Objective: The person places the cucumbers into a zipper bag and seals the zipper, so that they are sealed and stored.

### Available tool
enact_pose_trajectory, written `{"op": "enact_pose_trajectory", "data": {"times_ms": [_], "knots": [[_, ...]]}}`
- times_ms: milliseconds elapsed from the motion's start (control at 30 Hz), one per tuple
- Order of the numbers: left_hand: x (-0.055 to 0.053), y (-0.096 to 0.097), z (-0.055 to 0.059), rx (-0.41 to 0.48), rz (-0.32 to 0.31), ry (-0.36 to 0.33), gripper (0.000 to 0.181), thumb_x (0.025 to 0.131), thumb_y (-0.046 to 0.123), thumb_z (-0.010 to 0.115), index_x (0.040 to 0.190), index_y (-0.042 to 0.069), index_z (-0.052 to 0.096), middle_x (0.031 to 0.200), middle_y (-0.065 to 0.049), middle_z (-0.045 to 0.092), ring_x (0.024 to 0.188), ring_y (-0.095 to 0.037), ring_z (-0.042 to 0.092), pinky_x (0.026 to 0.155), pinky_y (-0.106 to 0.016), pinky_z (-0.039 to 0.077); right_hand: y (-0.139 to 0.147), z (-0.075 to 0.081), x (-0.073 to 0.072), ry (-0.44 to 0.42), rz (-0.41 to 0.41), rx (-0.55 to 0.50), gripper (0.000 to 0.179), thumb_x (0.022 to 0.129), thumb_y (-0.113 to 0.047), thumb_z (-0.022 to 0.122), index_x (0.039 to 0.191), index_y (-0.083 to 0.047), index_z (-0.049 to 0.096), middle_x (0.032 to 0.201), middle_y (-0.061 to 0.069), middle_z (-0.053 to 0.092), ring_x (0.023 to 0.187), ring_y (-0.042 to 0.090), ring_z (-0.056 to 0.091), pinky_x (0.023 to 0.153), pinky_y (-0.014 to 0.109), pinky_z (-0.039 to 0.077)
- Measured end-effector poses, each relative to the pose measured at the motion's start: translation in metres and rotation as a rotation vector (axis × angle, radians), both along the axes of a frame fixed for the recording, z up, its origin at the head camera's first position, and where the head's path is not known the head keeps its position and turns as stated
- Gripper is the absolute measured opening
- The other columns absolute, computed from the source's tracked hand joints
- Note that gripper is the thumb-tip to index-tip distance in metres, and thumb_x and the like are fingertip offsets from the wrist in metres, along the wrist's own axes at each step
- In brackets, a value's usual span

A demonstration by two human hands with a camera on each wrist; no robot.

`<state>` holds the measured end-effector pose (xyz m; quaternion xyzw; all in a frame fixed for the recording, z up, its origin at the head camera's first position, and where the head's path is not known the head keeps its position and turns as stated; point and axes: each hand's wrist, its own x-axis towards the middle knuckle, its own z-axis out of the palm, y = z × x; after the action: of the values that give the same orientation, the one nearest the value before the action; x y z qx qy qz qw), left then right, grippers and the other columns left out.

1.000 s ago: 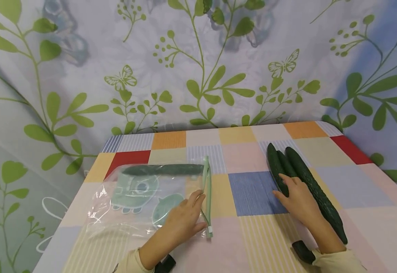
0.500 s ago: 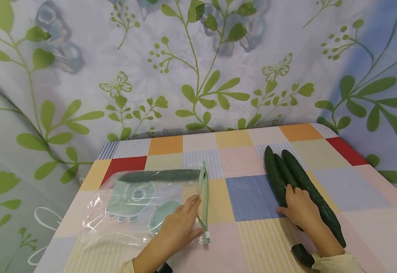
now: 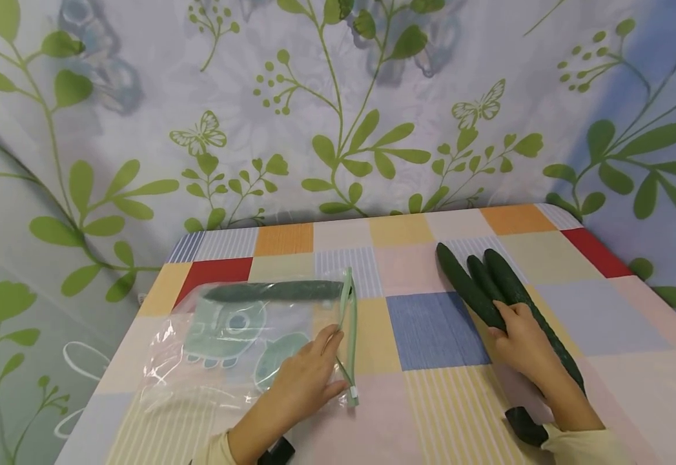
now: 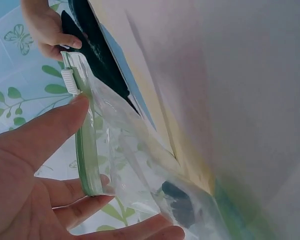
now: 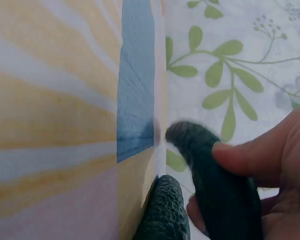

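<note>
On the left of the head view lies a clear zip bag (image 3: 166,368) with green printed figures and a green zip edge. One cucumber (image 3: 279,291) is inside it, along the far side. My left hand (image 3: 305,378) holds the bag's mouth at the right end; in the left wrist view the thumb touches the rim near the white slider (image 4: 70,81) and the fingers reach round the green strip. My right hand (image 3: 526,349) grips a dark green cucumber (image 3: 467,287). The right wrist view has this cucumber (image 5: 222,200) between thumb and fingers, seemingly raised off the cloth.
Two more cucumbers lie by the right hand, a shorter one (image 3: 485,279) and a long bumpy one (image 3: 512,287). A patchwork cloth (image 3: 436,336) covers the table. Behind it hangs a leaf-printed curtain (image 3: 291,194). Each wrist carries a black device (image 3: 526,426).
The right hand has closed round the leftmost cucumber, and its far end has swung left, away from the other two. My left hand stays on the bag's mouth.
</note>
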<state>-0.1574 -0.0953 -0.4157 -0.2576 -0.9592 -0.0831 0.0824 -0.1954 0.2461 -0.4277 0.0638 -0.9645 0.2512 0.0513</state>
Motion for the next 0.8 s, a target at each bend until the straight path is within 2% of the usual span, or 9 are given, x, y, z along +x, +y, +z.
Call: {"op": "enact_pose_trajectory", "data": {"times_ms": [167,367,467,533,667,800], "knots": [[-0.001,0.0,0.004,0.011,0.006,-0.062,0.07,0.074,0.038,0.072,0.128,0.003,0.045,0.133,-0.006,0.042,0.092,-0.025,0.062,0.051,-0.032,0.05,0.005,0.004,0.0,0.088,0.05,-0.018,0.05,0.081,0.003,0.059,0.126,0.015,0.042,0.107,0.033,0.044,0.091,0.046,0.051,0.07,0.054,0.041],[-0.003,0.0,0.008,0.017,0.006,-0.048,0.072,0.073,0.038,0.073,0.129,0.002,0.045,0.132,-0.008,0.042,0.089,-0.024,0.063,0.05,-0.031,0.051,0.008,0.006,-0.001,0.237,0.147,-0.032,0.049,0.074,0.005,0.067,0.12,0.008,0.052,0.104,0.021,0.051,0.089,0.04,0.056,0.068,0.05,0.044],[-0.004,0.0,0.008,0.02,0.004,-0.042,0.072,0.073,0.038,0.073,0.129,0.002,0.045,0.132,-0.008,0.042,0.088,-0.024,0.063,0.05,-0.031,0.051,0.01,0.007,-0.002,0.259,0.186,-0.026,0.049,0.073,0.003,0.069,0.12,0.005,0.054,0.103,0.016,0.054,0.088,0.029,0.056,0.066,0.038,0.044],[-0.004,0.0,0.008,0.023,0.003,-0.04,0.073,0.073,0.038,0.073,0.129,0.001,0.044,0.132,-0.009,0.042,0.087,-0.024,0.064,0.05,-0.031,0.051,0.012,0.008,-0.002,0.252,0.217,-0.046,0.05,0.074,0.001,0.069,0.121,0.003,0.054,0.103,0.012,0.055,0.083,0.015,0.053,0.062,0.028,0.041],[-0.004,-0.001,0.008,0.027,0.005,-0.042,0.073,0.073,0.037,0.073,0.13,0.001,0.044,0.133,-0.008,0.042,0.089,-0.024,0.063,0.051,-0.031,0.051,0.012,0.006,-0.002,0.273,0.308,-0.078,0.052,0.072,0.001,0.071,0.122,-0.003,0.056,0.104,0.005,0.056,0.089,-0.007,0.044,0.063,0.017,0.038],[-0.003,-0.001,0.008,0.028,0.005,-0.041,0.073,0.074,0.037,0.073,0.13,0.001,0.044,0.133,-0.008,0.042,0.091,-0.024,0.063,0.052,-0.032,0.051,0.01,0.003,-0.001,0.298,0.403,-0.087,0.054,0.07,-0.001,0.072,0.122,-0.009,0.057,0.106,0.002,0.055,0.1,-0.011,0.042,0.069,0.016,0.042]]}}
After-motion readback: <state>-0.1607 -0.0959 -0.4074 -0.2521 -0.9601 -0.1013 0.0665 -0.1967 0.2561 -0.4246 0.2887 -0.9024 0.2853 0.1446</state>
